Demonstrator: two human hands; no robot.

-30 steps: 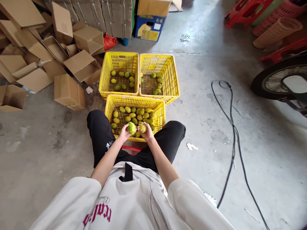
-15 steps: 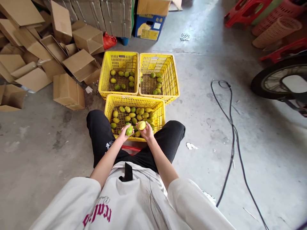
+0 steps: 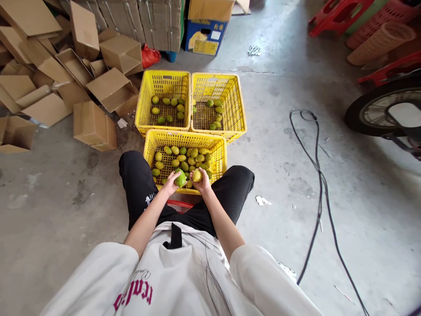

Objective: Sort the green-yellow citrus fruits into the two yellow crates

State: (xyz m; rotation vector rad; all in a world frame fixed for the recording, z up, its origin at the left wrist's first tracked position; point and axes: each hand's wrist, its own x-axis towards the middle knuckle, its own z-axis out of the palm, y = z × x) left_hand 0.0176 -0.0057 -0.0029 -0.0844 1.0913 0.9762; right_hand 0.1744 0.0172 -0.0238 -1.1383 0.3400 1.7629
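My left hand (image 3: 171, 183) is closed around a green lemon (image 3: 180, 178). Beside it, my right hand (image 3: 204, 181) grips a yellow lemon (image 3: 197, 175). Both hands are held over the near edge of a yellow plastic crate (image 3: 223, 156) between my knees. Several green and yellow lemons (image 3: 181, 158) lie inside that crate, some hidden under my hands. Two more yellow crates stand side by side behind it. The left one (image 3: 144, 98) and the right one (image 3: 241, 105) each have several lemons scattered on the bottom.
Open cardboard boxes (image 3: 112, 90) are heaped at the left. A blue printed carton (image 3: 204, 37) stands behind the crates. A black cable (image 3: 319, 175) loops over the floor at the right, near a motorbike wheel (image 3: 375, 109). Red stools (image 3: 338, 17) and baskets (image 3: 381, 44) are at the far right.
The green lemon has turned and shows more of itself in my left hand. The yellow lemon has rotated in my right hand, shifting slightly toward me. The crates have not moved.
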